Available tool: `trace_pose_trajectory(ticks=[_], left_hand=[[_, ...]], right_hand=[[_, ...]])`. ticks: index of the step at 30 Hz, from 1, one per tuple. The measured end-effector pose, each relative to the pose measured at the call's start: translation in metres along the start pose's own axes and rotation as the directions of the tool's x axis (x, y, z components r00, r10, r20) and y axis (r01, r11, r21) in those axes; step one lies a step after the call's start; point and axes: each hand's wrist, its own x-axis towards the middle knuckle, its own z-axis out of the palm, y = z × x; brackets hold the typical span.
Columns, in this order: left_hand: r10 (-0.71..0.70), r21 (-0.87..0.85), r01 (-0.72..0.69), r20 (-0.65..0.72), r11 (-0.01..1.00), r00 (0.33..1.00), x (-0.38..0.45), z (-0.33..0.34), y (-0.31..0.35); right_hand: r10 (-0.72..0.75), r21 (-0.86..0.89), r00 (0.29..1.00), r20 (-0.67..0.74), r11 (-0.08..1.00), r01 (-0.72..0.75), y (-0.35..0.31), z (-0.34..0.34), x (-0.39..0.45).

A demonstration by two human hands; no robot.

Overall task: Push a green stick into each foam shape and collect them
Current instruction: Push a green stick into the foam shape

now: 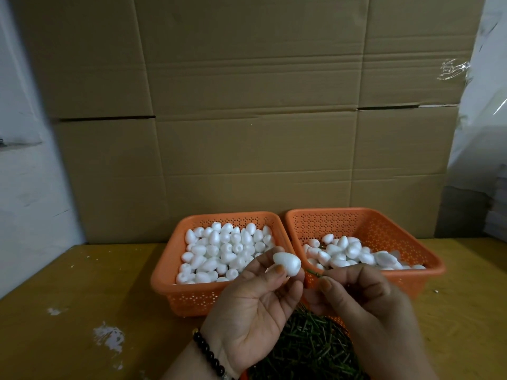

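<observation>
My left hand [255, 303] pinches a white egg-shaped foam piece [287, 264] between thumb and fingertips, above the gap between two orange baskets. My right hand [365, 300] pinches a thin green stick [314, 273] whose tip points at the foam piece's right end, close to it or just touching. The left basket [164, 272] is heaped with plain foam shapes [227, 250]. The right basket [428, 259] holds fewer foam shapes [351, 253], a few with green stems showing. A pile of green sticks [310, 349] lies below my hands.
The baskets stand on a yellow-brown table [82, 311] with white scuff marks. A wall of flattened cardboard [247, 133] rises right behind the baskets. Clear plastic sheeting [482, 105] hangs at the far right. A dark bead bracelet [208, 352] is on my left wrist.
</observation>
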Motion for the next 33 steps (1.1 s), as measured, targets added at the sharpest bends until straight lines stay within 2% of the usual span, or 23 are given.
trace_pose_trajectory(ticks=[14,20,33], left_hand=[[0.045,0.109,-0.047,0.017,0.993,0.999,-0.002,0.002,-0.006],[0.053,0.149,-0.052,-0.005,0.987,0.999,-0.003,0.002,-0.009],[0.059,0.200,-0.057,-0.001,0.978,0.998,-0.004,0.002,-0.013]], right_hand=[[0.062,-0.066,0.998,0.023,0.996,-0.061,0.003,-0.002,0.001],[0.044,-0.129,0.998,0.055,0.991,-0.036,0.003,-0.004,0.002],[0.069,-0.147,0.996,0.063,0.987,-0.059,-0.001,-0.004,0.000]])
